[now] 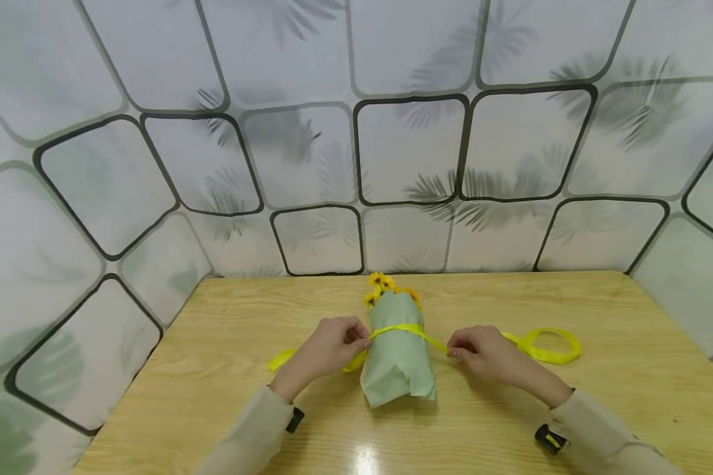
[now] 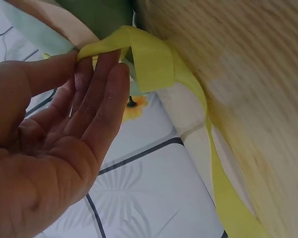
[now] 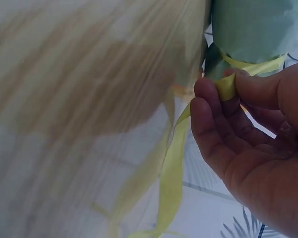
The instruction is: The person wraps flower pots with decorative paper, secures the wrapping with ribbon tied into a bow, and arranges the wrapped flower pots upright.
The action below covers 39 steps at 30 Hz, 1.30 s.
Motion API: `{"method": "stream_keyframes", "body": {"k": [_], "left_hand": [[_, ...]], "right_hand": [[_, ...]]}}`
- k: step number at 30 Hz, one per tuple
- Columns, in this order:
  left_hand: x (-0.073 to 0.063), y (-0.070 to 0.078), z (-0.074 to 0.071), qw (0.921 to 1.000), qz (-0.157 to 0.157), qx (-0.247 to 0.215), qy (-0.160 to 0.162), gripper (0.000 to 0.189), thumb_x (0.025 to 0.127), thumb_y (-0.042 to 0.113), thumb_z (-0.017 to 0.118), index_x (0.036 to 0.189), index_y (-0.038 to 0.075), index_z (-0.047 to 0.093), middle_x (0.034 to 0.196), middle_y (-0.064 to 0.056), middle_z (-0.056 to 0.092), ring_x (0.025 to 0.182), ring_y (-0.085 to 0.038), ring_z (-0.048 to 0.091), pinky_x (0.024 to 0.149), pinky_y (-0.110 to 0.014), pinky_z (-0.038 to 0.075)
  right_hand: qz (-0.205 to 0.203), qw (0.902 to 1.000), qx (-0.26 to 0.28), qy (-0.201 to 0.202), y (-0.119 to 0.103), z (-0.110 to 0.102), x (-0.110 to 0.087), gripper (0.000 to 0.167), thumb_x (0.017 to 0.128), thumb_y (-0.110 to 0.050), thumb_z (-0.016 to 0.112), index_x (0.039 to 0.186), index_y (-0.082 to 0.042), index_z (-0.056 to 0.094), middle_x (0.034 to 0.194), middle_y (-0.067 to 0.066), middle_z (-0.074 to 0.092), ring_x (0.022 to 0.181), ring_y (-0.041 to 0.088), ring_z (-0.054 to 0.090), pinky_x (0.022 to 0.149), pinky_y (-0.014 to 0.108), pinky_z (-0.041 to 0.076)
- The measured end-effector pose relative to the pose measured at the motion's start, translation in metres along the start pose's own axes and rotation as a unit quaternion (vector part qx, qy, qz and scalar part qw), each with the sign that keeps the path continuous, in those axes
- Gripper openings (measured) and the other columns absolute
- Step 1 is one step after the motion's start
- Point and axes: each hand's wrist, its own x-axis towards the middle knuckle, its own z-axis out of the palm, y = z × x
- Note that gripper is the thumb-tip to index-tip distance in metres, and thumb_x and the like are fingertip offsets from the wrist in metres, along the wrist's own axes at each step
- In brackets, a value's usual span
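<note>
A bouquet wrapped in pale green paper (image 1: 397, 373) lies on the table, its yellow-orange flowers (image 1: 382, 282) showing at the far end. A yellow ribbon (image 1: 401, 328) passes over the middle of the wrapping. At the bouquet's left side my left hand (image 1: 331, 344) pinches the ribbon between thumb and fingers, as the left wrist view also shows. My right hand (image 1: 486, 353), off to the right, pinches the other length of ribbon (image 3: 227, 88), which runs taut from the paper. The ribbon's underside beneath the bouquet is hidden.
The wooden table (image 1: 214, 369) reaches back to a patterned wall covering (image 1: 309, 158). A loose ribbon loop (image 1: 561, 359) lies right of the right hand, and a ribbon tail (image 1: 281, 359) lies left of the left hand.
</note>
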Motion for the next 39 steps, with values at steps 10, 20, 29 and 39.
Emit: {"method": "stream_keyframes", "body": {"k": [10, 20, 29, 39], "left_hand": [[0.002, -0.001, 0.005, 0.9998, -0.005, 0.016, 0.004, 0.008, 0.1, 0.015, 0.067, 0.093, 0.012, 0.069, 0.085, 0.003, 0.07, 0.073, -0.007, 0.061, 0.064, -0.021, 0.052], [-0.003, -0.006, -0.001, 0.9988, -0.033, -0.032, -0.017, 0.008, 0.101, 0.018, 0.066, 0.098, 0.011, 0.068, 0.09, -0.002, 0.072, 0.075, -0.009, 0.064, 0.064, -0.024, 0.053], [-0.006, -0.018, -0.01, 0.9884, -0.056, -0.137, -0.032, 0.017, 0.101, 0.023, 0.067, 0.109, 0.008, 0.063, 0.095, -0.004, 0.069, 0.077, -0.016, 0.066, 0.067, -0.031, 0.057], [-0.01, -0.014, -0.023, 0.9381, -0.058, -0.33, -0.089, 0.033, 0.104, 0.008, 0.058, 0.136, 0.002, 0.057, 0.125, -0.025, 0.062, 0.116, -0.038, 0.068, 0.098, -0.053, 0.057]], "right_hand": [[0.015, 0.9997, 0.004, -0.019, 0.007, 0.003, -0.004, 0.01, 0.098, -0.012, 0.068, 0.09, -0.014, 0.074, 0.08, -0.009, 0.07, 0.068, -0.005, 0.05, 0.062, 0.02, 0.045], [0.005, 0.9994, 0.03, -0.019, 0.004, 0.008, -0.007, 0.007, 0.095, -0.009, 0.07, 0.092, -0.015, 0.073, 0.085, -0.006, 0.07, 0.07, -0.004, 0.056, 0.062, 0.021, 0.048], [0.015, 0.9986, 0.031, -0.041, 0.004, 0.004, -0.009, 0.003, 0.094, -0.015, 0.073, 0.092, -0.012, 0.074, 0.086, -0.006, 0.071, 0.071, -0.004, 0.059, 0.063, 0.02, 0.049], [0.021, 0.9977, 0.017, -0.061, 0.007, -0.011, -0.017, 0.015, 0.092, -0.012, 0.075, 0.107, -0.009, 0.075, 0.096, -0.001, 0.073, 0.078, 0.002, 0.065, 0.066, 0.021, 0.053]]}}
